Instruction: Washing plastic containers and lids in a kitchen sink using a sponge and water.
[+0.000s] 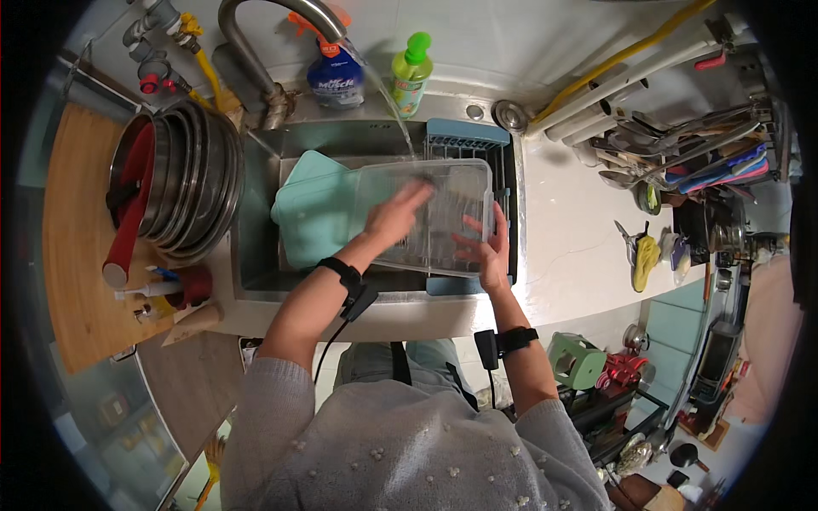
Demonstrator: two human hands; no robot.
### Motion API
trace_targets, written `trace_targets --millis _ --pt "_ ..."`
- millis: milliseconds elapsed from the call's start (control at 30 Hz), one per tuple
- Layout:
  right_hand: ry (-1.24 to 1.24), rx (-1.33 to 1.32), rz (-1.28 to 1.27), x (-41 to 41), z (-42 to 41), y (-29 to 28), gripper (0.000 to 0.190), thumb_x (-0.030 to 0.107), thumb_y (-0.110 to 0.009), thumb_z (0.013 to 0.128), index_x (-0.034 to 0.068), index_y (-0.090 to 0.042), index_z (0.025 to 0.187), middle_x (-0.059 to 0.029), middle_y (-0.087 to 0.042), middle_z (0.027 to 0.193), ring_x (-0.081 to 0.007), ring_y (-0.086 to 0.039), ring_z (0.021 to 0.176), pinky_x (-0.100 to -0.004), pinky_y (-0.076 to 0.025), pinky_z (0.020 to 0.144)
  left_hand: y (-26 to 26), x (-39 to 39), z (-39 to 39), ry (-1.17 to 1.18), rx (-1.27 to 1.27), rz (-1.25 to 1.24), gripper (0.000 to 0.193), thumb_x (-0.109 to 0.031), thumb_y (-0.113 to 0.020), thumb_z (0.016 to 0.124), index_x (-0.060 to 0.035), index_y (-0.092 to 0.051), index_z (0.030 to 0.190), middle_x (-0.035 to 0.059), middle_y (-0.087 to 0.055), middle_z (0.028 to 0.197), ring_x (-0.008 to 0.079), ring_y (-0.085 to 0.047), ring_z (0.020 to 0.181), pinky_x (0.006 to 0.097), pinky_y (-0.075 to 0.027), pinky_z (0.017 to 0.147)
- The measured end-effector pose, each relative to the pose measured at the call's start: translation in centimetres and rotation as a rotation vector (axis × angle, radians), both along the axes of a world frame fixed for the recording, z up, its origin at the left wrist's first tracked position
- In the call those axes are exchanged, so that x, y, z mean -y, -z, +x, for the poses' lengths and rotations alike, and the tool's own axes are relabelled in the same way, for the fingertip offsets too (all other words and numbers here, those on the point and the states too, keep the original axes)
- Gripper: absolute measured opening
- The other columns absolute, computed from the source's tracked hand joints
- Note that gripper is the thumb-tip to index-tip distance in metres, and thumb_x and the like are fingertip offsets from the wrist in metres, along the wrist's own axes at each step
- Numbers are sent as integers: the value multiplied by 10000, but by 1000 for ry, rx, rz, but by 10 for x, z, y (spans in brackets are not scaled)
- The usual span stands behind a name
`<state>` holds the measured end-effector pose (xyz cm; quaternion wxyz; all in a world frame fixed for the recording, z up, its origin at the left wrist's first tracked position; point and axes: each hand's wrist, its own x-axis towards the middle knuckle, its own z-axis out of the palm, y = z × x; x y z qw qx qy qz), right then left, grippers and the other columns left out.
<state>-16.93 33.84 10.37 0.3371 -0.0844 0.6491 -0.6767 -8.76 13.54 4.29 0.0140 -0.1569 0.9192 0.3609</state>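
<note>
A clear plastic container (390, 255) is held at a tilt over the stainless steel sink (255, 255), under the running water. My right hand (492, 252) grips its right end, with fingers visible through the clear wall. Blurred by motion, my left hand (396, 214) is over the container; whether it holds anything cannot be made out. Mint-green plastic lids (313, 220) lie in the sink at the left, partly behind the container. Water (390, 102) streams from the curved metal faucet (281, 13).
A blue-grey drain rack (466, 133) sits at the sink's right side. Behind stand a blue spray bottle (335, 80) and a green pump bottle (411, 80). Nested metal pots (198, 185) rest on the left near a wooden board (77, 243). Utensils (664, 147) hang at right.
</note>
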Motion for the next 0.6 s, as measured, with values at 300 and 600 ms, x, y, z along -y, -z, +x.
trace_targets --millis 300,600 --pt "-31 135 -93 16 -2 2 805 69 -401 739 254 -119 1470 -213 -422 1342 -363 -591 1053 -431 -554 773 -55 -29 -15 62 -133 47 612 -90 -528 797 -273 -402 1367 65 -411 1395 309 -571 1069 401 -511 813" --pt "-228 372 -334 42 -1 7 906 38 -414 688 303 -46 1472 -201 -354 1408 -407 -539 1113 -459 -521 842 -51 77 -5 -309 321 -77 492 -142 -504 809 -219 -485 1295 51 -506 1294 266 -537 1137 418 -455 903"
